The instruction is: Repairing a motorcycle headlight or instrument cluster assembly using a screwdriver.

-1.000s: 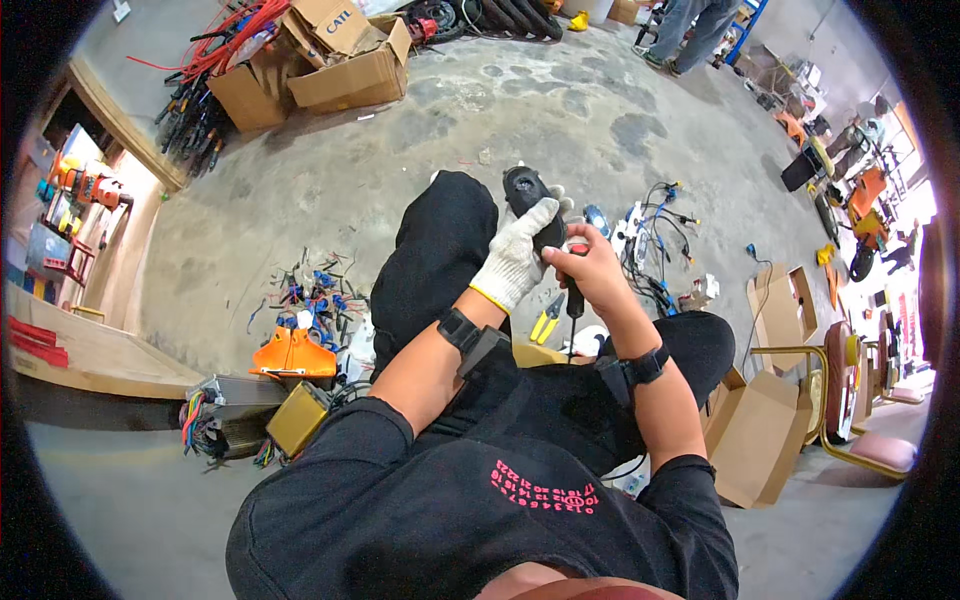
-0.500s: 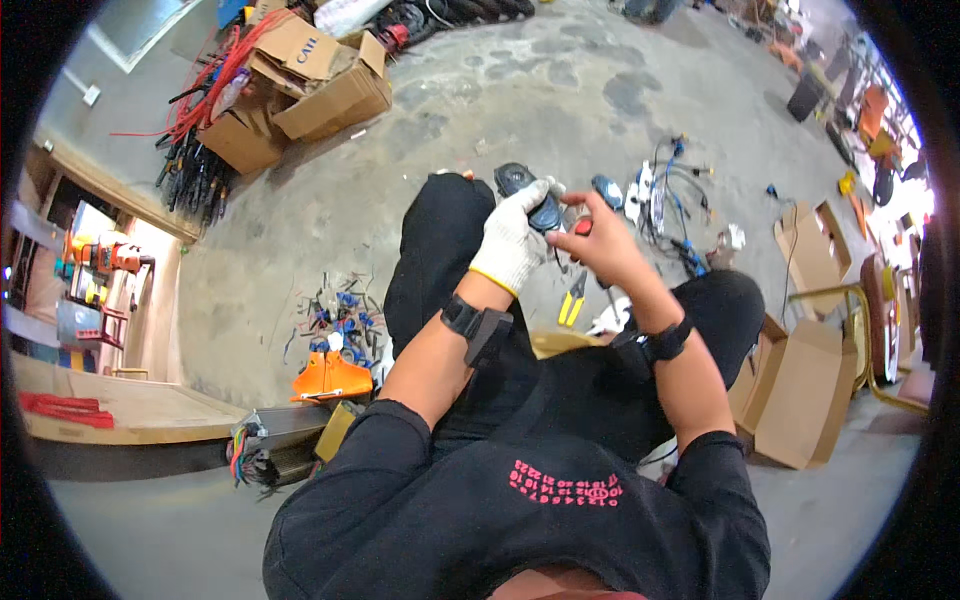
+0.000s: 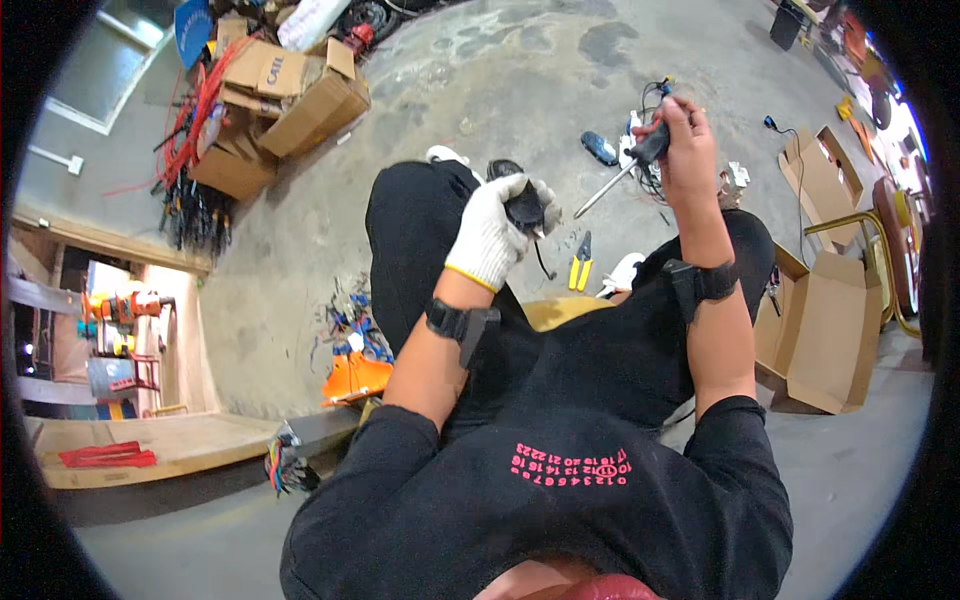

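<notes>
My left hand (image 3: 485, 238), in a white knit glove, is closed around a black plastic part (image 3: 524, 208) above my left knee. A short black cable (image 3: 545, 262) hangs below it. My bare right hand (image 3: 690, 148) is raised to the right, apart from that part, and grips a screwdriver (image 3: 652, 147) with a black and red handle. Its silver shaft slants down to the left, the tip in the air short of my left hand. Yellow-handled pliers (image 3: 580, 264) lie on the floor between my legs. A dark blue, oval part (image 3: 599, 149) rests on the floor farther off.
Beyond my right knee lie cables and white parts (image 3: 734, 180). An open cardboard box (image 3: 828, 330) and a gold-framed chair (image 3: 870, 232) stand at the right. Left of me are an orange piece (image 3: 356, 378) and wire scraps (image 3: 350, 318). Cardboard boxes (image 3: 310, 105) sit at the far left.
My right hand has moved away from the part in my left hand, up and to the right, with the screwdriver now plainly showing. My left hand still holds the black part, which looks turned.
</notes>
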Tool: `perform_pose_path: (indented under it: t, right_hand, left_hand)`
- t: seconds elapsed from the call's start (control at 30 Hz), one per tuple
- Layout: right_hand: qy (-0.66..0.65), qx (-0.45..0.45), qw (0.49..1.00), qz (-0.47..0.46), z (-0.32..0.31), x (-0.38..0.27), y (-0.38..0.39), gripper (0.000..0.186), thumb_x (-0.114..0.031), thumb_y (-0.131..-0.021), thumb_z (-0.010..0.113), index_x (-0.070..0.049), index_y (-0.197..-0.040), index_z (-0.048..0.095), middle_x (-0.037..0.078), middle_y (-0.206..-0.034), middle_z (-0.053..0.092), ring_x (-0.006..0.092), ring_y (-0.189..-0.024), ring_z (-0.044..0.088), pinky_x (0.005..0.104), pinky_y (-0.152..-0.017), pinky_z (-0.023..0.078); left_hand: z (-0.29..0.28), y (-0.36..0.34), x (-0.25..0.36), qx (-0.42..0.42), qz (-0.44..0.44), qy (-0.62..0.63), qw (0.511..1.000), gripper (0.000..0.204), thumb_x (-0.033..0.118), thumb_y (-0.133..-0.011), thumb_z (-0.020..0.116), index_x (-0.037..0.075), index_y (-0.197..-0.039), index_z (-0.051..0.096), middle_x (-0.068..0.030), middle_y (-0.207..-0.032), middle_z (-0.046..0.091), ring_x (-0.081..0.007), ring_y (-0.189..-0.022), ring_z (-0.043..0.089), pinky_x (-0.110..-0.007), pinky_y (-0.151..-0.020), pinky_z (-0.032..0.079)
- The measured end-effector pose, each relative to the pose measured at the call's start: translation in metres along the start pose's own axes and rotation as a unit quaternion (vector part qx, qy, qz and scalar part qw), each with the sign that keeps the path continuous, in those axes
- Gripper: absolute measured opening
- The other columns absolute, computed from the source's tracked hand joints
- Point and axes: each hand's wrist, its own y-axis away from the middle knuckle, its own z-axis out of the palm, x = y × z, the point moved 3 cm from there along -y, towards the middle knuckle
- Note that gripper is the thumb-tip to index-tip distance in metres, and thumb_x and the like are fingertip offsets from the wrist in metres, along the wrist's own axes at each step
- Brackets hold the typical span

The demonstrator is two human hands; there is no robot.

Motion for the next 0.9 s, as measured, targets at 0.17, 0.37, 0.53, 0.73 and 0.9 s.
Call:
perform_pose_path:
  t: [0.17, 0.37, 0.53, 0.73, 0.9]
  right_hand:
    - [0.033, -0.011, 0.994, -0.106, 0.008, -0.002, 0.022, 0.027, -0.015, -0.093, 0.062, -0.004, -0.111, 0.045, 0.007, -0.081, 0.056, 0.0183, -0.064, 0.065, 0.0311, -0.056, 0.055]
    - [0.089, -0.030, 0.989, -0.116, 0.017, 0.002, 0.034, 0.027, -0.017, -0.095, 0.059, -0.003, -0.112, 0.044, 0.013, -0.075, 0.064, 0.0212, -0.066, 0.066, 0.0323, -0.065, 0.055]
    - [0.074, -0.081, 0.982, -0.154, 0.019, 0.003, 0.036, 0.024, -0.018, -0.098, 0.057, -0.003, -0.110, 0.042, 0.014, -0.076, 0.066, 0.0229, -0.068, 0.067, 0.0336, -0.067, 0.056]
    - [0.061, -0.100, 0.979, -0.166, 0.023, 0.003, 0.040, 0.028, -0.017, -0.095, 0.061, -0.004, -0.110, 0.041, 0.012, -0.078, 0.061, 0.0250, -0.068, 0.069, 0.0375, -0.065, 0.057]
    - [0.082, -0.098, 0.976, -0.174, 0.022, 0.003, 0.041, 0.022, -0.017, -0.098, 0.055, -0.003, -0.110, 0.042, 0.015, -0.077, 0.066, 0.0228, -0.069, 0.067, 0.0337, -0.067, 0.056]
  left_hand:
    - [0.002, 0.006, -0.006, -0.008, -0.002, -0.048, 0.999, 0.024, 0.011, -0.090, 0.055, -0.003, -0.109, 0.050, -0.0185, -0.093, 0.063, -0.0338, -0.081, 0.066, -0.050, -0.073, 0.057]
    - [0.002, -0.002, -0.019, -0.035, -0.002, -0.075, 0.997, 0.016, 0.010, -0.090, 0.056, -0.001, -0.101, 0.050, -0.0179, -0.092, 0.063, -0.0344, -0.078, 0.066, -0.053, -0.072, 0.058]
    - [0.004, -0.002, -0.020, -0.001, 0.002, -0.062, 0.998, 0.019, 0.011, -0.091, 0.057, -0.001, -0.103, 0.050, -0.0178, -0.090, 0.063, -0.0346, -0.076, 0.066, -0.052, -0.068, 0.059]
    - [0.002, -0.003, -0.019, -0.008, 0.000, -0.061, 0.998, 0.021, 0.012, -0.091, 0.057, -0.002, -0.104, 0.049, -0.0178, -0.091, 0.063, -0.0351, -0.077, 0.067, -0.054, -0.071, 0.059]
    - [-0.001, -0.005, -0.017, -0.017, -0.003, -0.065, 0.998, 0.020, 0.011, -0.092, 0.057, -0.002, -0.104, 0.049, -0.0185, -0.092, 0.063, -0.0356, -0.078, 0.067, -0.056, -0.072, 0.059]
